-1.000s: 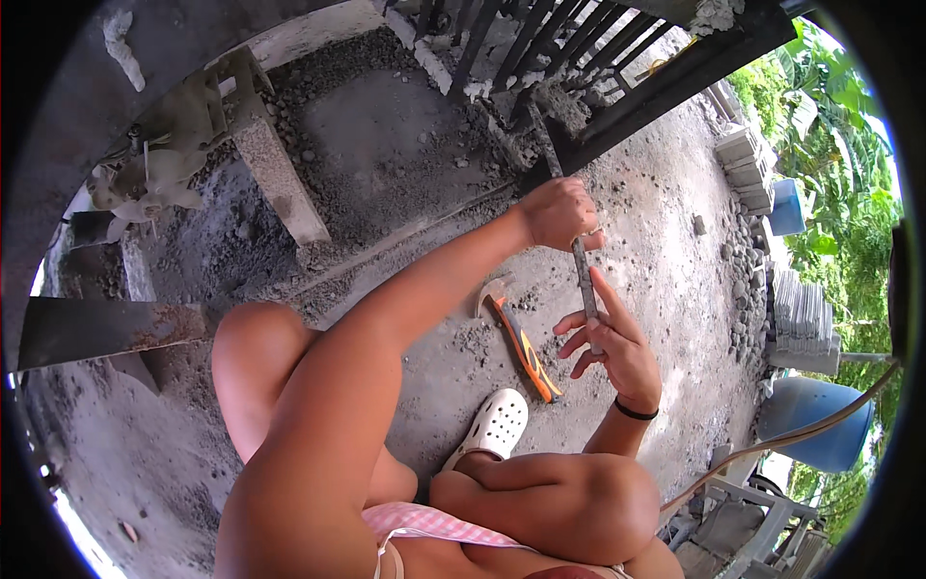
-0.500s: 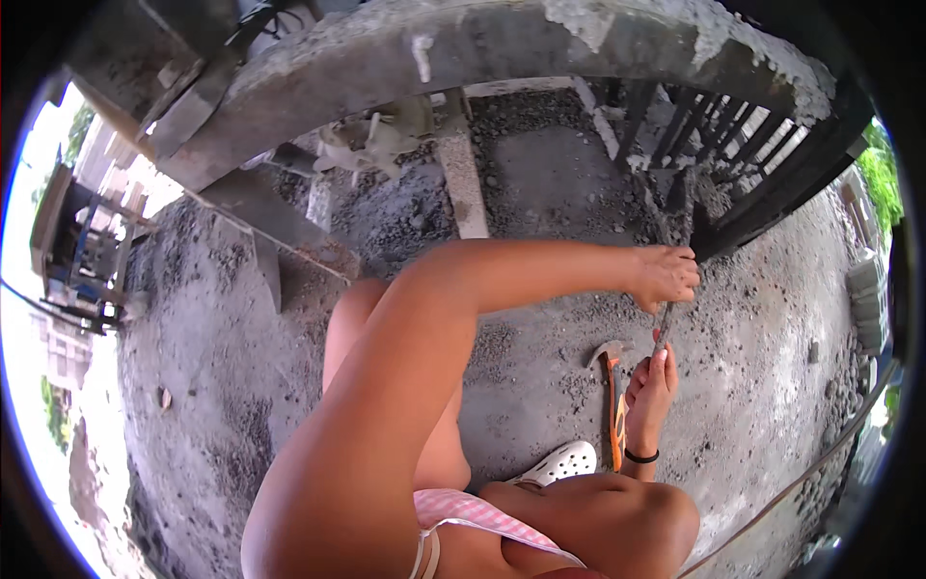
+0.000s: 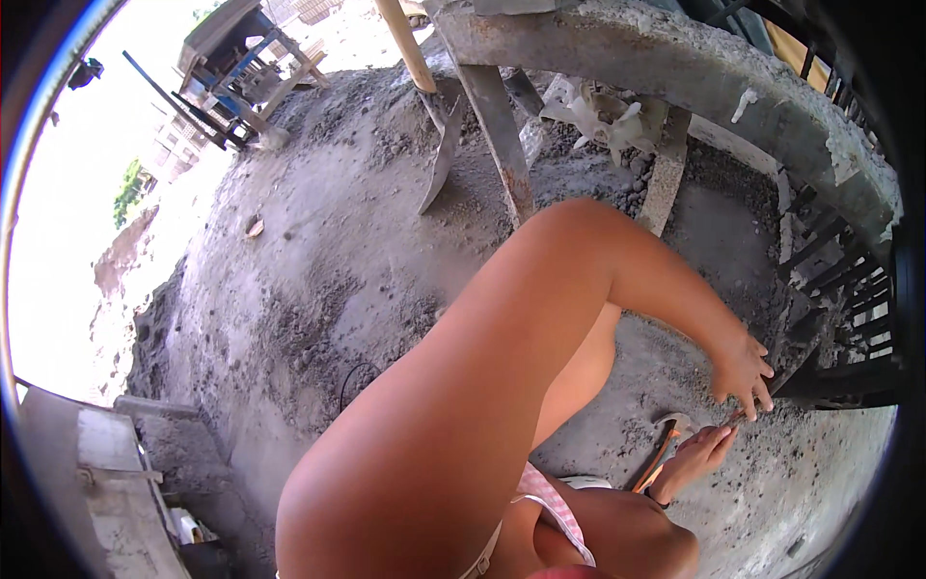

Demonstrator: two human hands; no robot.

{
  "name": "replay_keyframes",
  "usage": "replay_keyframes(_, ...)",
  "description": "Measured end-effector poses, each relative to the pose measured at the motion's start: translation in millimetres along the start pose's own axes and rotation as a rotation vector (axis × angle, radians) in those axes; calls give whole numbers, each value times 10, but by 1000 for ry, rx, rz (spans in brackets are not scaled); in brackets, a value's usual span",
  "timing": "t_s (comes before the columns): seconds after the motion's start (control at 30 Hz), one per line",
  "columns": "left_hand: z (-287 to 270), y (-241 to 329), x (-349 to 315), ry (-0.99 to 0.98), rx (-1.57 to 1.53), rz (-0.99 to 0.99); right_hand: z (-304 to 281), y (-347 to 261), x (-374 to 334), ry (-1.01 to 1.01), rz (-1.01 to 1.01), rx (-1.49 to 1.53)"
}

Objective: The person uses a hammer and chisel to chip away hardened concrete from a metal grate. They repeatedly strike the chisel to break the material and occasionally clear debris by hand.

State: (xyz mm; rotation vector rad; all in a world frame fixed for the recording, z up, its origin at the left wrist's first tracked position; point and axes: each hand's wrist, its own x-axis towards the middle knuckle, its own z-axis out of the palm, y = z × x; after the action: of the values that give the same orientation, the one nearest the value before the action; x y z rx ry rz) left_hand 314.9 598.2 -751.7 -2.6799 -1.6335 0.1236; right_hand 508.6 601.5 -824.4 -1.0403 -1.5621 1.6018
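Note:
A thin, dirty grey bar (image 3: 797,374) runs from near the dark slatted metalwork at the right down toward my hands. My left hand (image 3: 741,372) reaches over it from above, fingers apart and bent down beside the bar; they do not look closed on it. Just below, my right hand (image 3: 699,455) holds the bar's near end between thumb and fingers, with a dark band at the wrist. A claw hammer (image 3: 660,452) with an orange and black handle lies on the ground beside my right hand, partly hidden by my body.
Over the ground at upper right spans a rough, mortar-splashed beam (image 3: 666,53). Dark slatted metalwork (image 3: 849,280) stands at the right. A shovel (image 3: 444,159) with a wooden handle is by the beam's support (image 3: 497,135). Grey boards (image 3: 116,482) lie at lower left.
The view has swung left, so my hands and the hammer sit farther right and lower. My left hand's fingers have spread from around the bar. The right hand keeps its hold.

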Motion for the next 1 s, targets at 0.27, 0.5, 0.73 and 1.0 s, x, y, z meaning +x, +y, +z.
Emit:
replay_keyframes(0.27, -234, -127, 152, -348, -268, -154, 14, 313, 352, 117, -445, -565)
replay_keyframes(0.5, -922, -487, -22, -494, -497, -505, -58, 358, 470, 154, -391, -641)
replay_keyframes(0.73, -965, -648, -214, -305, -526, -656, 106, 232, 487, 26, -310, -692)
replay_keyframes(1.0, -1238, -691, -476, -185, -664, -748, 4, 649, 885, 22, -366, -847)
